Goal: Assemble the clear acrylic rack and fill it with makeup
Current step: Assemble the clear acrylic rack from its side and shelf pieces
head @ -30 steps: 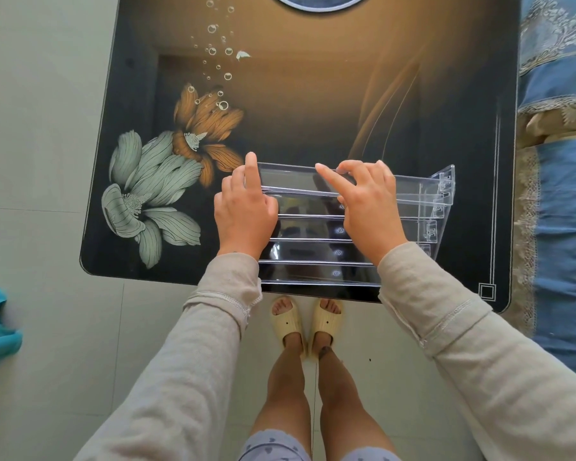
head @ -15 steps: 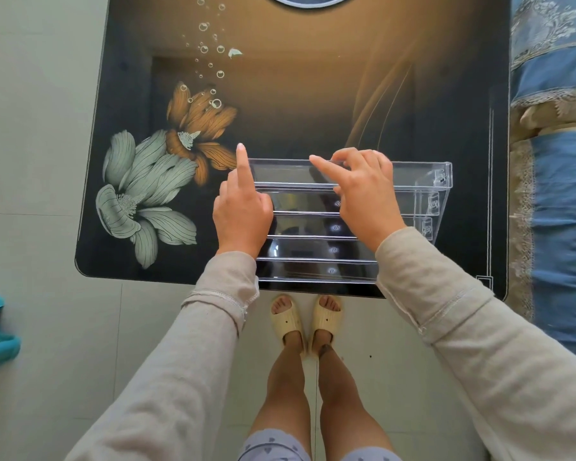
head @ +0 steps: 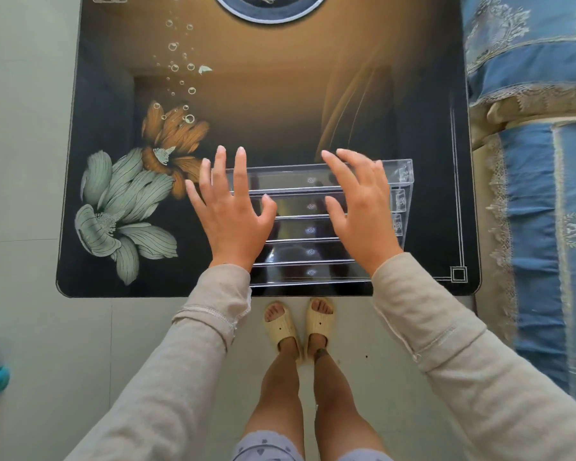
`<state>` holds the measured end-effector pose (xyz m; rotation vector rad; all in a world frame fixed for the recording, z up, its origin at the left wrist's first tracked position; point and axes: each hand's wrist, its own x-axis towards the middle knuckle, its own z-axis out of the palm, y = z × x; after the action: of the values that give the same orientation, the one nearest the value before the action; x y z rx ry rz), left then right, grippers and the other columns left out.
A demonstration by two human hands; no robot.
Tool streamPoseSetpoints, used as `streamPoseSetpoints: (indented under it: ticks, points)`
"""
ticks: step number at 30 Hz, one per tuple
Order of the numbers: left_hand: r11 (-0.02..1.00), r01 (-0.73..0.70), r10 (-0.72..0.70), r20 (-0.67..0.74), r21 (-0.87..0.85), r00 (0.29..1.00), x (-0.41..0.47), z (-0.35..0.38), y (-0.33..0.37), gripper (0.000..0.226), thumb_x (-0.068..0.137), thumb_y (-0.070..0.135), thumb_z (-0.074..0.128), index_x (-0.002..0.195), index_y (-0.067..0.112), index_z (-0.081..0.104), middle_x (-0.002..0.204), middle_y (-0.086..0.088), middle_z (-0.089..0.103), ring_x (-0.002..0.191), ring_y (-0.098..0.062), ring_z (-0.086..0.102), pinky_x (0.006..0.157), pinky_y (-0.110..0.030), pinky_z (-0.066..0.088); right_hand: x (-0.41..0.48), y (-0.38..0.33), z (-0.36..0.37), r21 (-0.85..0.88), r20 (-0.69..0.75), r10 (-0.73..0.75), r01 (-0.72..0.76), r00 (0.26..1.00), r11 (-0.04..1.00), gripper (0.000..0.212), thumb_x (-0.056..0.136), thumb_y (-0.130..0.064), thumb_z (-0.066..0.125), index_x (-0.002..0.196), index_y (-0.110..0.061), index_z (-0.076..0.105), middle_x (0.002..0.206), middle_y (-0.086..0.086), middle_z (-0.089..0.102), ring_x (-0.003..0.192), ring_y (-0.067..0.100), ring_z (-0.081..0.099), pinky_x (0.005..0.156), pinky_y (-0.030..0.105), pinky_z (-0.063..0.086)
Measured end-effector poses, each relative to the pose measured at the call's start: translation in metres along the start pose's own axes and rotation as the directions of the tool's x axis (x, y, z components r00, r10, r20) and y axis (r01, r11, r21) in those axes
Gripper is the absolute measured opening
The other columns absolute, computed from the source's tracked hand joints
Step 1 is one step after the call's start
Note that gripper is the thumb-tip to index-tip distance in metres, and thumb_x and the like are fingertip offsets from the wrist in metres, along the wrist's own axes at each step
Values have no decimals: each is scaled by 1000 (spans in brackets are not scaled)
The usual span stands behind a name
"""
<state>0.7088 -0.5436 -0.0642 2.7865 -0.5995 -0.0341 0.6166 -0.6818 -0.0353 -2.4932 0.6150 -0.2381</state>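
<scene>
Left hand (head: 231, 214) spread flat, fingers splayed, palm down over the left end of the clear acrylic rack (head: 313, 224); it grips nothing. Right hand (head: 363, 211) likewise open and fanned above the rack's right half, empty. Whether either palm touches the plastic or hovers just above cannot be told from this angle.

Rack sits at the near edge of the desk (head: 280, 111), right of centre, its stepped tiers running left to right, lowest tier nearest the person. Right side panel (head: 403, 197) visible and upright, slotted to the shelves; left end hidden under the left hand. Every tier looks bare.

Desk top is dark glass printed with flowers (head: 127, 201) to the left of the rack. Blue patterned bed cover (head: 539, 161) along the right. Tile floor below, slippered feet (head: 298, 324) beneath the desk edge.

Judgement: assembly looks finished or nearly so. Filling not begun; no makeup in view anywhere, so it must be fetched first.
</scene>
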Motion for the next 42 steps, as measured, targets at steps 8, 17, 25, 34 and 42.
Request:
streamPoseSetpoints:
  ticks: [8,17,25,34,42]
  points:
    - [927,-322,348,120,-191,930,11,17,98,55,83,38,44,133,14,46,132,-6,54,125,-26,46,113,-44,25,-23,56,-31,384,-69,621,-554,780,738,54,90,-11,51,140,-13,32,146,7,36,135,20,33,113,30,26]
    - [836,-546,537,280,-52,796,24,40,144,48,92,40,43,135,17,40,131,-5,55,119,-26,50,102,-38,33,-11,79,-31,321,127,438,-455,890,831,31,97,-16,39,124,-12,54,95,1,63,79,11,58,63,5,45]
    - [833,-549,546,266,-70,795,21,44,144,45,92,38,45,131,17,44,128,-5,58,115,-25,52,100,-37,35,-10,81,-29,304,111,441,-453,891,838,35,97,-14,39,130,-13,51,108,12,68,86,11,57,78,14,45]
    - [822,-568,560,246,-44,791,19,47,144,42,92,35,46,127,12,48,122,-7,60,109,-27,55,93,-36,37,-9,82,-29,296,113,447,-460,887,837,36,97,-14,40,132,-13,49,113,10,67,91,11,59,89,20,47]
    - [836,-547,540,260,-52,800,22,55,143,41,92,35,45,127,13,46,124,-5,59,109,-25,54,95,-36,37,-10,85,-23,280,94,442,-450,892,848,36,97,-13,41,132,-12,49,116,9,66,100,13,61,81,7,38]
